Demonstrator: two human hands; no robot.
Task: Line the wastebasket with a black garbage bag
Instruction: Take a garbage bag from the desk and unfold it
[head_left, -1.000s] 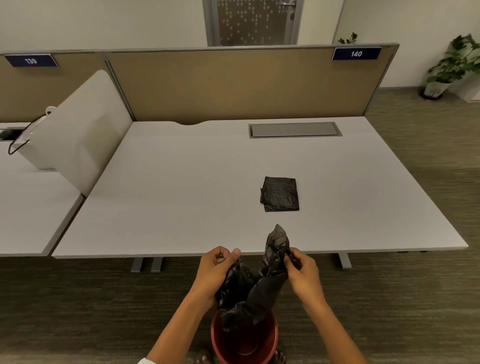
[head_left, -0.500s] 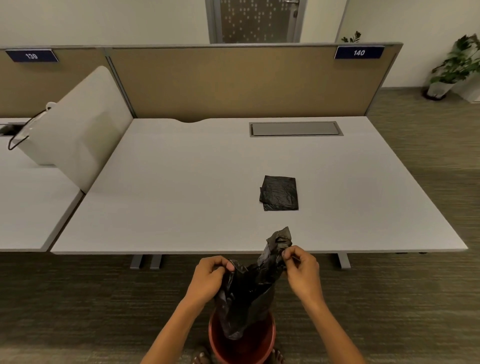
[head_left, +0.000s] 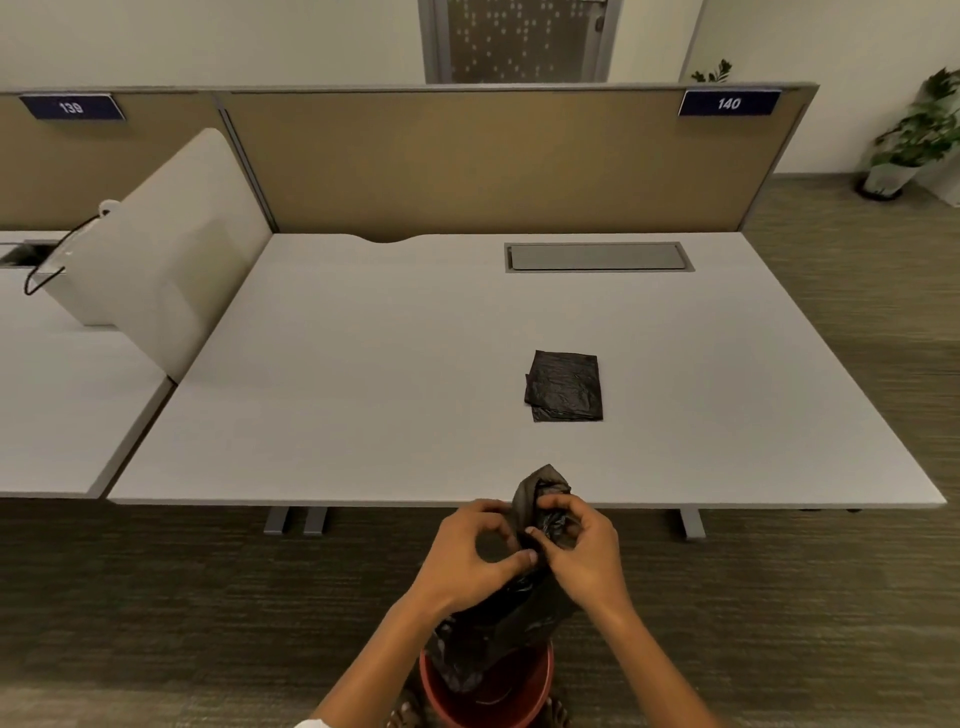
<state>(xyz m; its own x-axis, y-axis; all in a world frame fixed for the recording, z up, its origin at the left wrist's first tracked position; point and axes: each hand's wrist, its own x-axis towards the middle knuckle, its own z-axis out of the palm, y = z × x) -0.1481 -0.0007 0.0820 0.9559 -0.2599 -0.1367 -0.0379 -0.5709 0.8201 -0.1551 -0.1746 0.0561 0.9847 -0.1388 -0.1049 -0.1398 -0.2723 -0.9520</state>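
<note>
a pale grey tabletop (head_left: 363, 395) fills the middle, with a grey cable hatch (head_left: 598, 257) set flush near its far edge. a tan partition (head_left: 467, 161) stands behind it, carrying blue number plates 139 (head_left: 71, 107) and 140 (head_left: 729, 103). a white side screen (head_left: 176, 270) rises at the left. a potted plant (head_left: 914, 140) stands on the carpet (head_left: 156, 613) at far right.

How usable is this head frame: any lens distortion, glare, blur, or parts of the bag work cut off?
Head view: wide-angle bowing curves the desk edge and the partition top; lighting is soft and even, no glare; both hands, left hand and right hand, and the garbage bag are reasonably sharp; the wastebasket is cropped by the bottom edge; black plastic shows little fold detail.
</note>
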